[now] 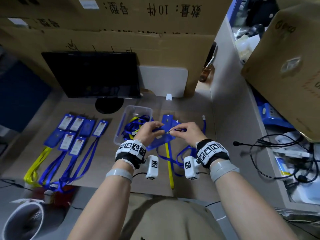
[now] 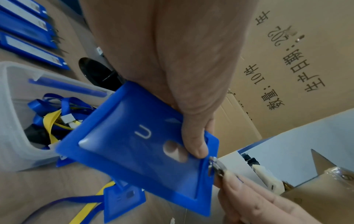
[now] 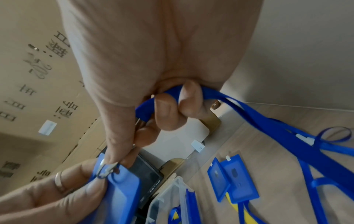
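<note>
- Head view: left hand (image 1: 149, 134) grips blue badge holder (image 1: 160, 144) above tabletop (image 1: 187, 108); right hand (image 1: 188, 134) pinches metal clip (image 1: 168, 133) against it.
- Left wrist view: thumb presses the holder's face; clip touches its edge.
- Right wrist view: curled fingers (image 3: 168, 109) trap blue lanyard (image 3: 287, 136); clip seemingly hooked on, blurred.

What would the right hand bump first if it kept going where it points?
Probably the blue badge holder in the left hand; the metal clip in the right hand is at its edge.
</note>
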`<state>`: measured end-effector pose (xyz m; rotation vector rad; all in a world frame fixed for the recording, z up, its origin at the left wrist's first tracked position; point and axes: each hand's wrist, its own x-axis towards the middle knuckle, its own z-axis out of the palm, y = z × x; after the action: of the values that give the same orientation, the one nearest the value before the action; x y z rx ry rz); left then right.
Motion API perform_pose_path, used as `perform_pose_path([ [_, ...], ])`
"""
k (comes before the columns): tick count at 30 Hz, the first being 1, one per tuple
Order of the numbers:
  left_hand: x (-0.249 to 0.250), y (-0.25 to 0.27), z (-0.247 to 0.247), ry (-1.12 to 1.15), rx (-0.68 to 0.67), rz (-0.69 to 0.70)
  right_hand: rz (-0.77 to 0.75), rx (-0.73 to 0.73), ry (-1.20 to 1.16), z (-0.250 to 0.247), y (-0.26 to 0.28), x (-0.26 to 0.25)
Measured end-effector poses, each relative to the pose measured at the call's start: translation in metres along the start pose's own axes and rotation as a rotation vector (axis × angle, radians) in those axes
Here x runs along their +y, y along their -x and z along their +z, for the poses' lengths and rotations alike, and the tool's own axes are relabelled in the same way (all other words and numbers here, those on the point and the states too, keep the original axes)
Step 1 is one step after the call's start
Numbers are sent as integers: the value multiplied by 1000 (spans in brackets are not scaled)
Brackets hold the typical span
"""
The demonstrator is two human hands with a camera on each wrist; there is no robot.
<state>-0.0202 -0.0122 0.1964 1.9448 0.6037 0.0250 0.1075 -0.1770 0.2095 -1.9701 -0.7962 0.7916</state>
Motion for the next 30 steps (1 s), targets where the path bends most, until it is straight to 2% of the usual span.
perform_pose_path([
  [3, 0, 1, -17, 111, -85, 73, 37, -38, -77, 3, -2, -15],
  [7, -10, -1, -46, 266, -142, 89, 161, -54, -142, 22, -14, -29],
  [14, -47, -17, -93, 425, -56, -19, 119, 46, -187, 89, -43, -81],
  [17, -66, -18, -107, 411, -57, -72, 130, 6, -159, 110, -49, -95],
  [21, -77, -8, -112, 438, -61, -122, 171, -42, -141, 131, -54, -102],
  [25, -83, 6, -112, 535, -100, -137, 214, 36, -302, 142, -59, -104],
  [30, -85, 19, -110, 448, 2, -169, 121, 79, -166, 144, -57, -93],
])
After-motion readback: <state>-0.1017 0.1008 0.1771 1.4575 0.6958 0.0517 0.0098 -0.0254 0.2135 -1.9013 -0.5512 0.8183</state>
